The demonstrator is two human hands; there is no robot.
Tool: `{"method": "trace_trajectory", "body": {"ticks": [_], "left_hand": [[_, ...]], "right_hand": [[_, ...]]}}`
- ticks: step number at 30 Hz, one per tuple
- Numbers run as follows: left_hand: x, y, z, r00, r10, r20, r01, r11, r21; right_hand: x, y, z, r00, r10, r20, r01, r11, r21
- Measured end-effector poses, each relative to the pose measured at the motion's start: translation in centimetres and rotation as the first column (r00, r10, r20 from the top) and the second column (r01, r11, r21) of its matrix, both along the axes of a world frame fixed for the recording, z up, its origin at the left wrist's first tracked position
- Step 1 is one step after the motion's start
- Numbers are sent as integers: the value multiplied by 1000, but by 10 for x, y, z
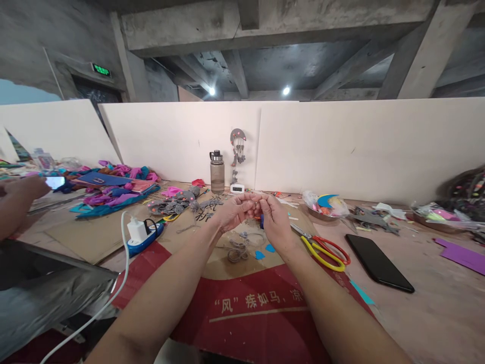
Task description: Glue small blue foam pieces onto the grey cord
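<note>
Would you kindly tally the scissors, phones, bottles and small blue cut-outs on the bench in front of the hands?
Scissors: 1
Black phone: 1
Water bottle: 1
Small blue cut-outs: 2
Total: 5

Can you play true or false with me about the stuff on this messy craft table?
1. Both hands are held together above the table. True: the left hand and right hand meet, pinching something too small to tell.
2. The scissors have blue handles. False: the scissors have red and yellow handles.
3. A black phone lies flat to the right of the scissors. True: the phone lies on the table.
4. The water bottle is tipped over. False: the water bottle stands upright by the white board.
5. A white charger sits in a blue power strip. True: the charger is plugged in on the left.
</note>
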State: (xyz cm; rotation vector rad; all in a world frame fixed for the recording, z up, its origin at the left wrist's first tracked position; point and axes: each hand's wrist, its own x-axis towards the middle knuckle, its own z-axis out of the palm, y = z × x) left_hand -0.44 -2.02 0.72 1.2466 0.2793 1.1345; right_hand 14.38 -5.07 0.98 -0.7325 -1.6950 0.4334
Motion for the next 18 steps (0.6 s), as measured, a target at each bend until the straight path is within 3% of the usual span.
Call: {"method": "trace_trajectory", "body": {"ticks": [6,12,16,18], "left_hand": [[-1,1,0,999,47,-7,-47,998,-31],[-3,4,-3,1000,13,-27,-15,998,-60],[-3,5,-6,999,-22,-41,21,999,-43],[-2,5,-7,999,-38,-36,37,999,-22]], "right_hand": [[-1,-2,-1,995,-55,88,52,998,42],[0,-2,1,970,-109,219,94,992,81],[0,1,0,980,-139,145,137,990,23],[0,1,0,995,-85,61,87,996,-33]]}}
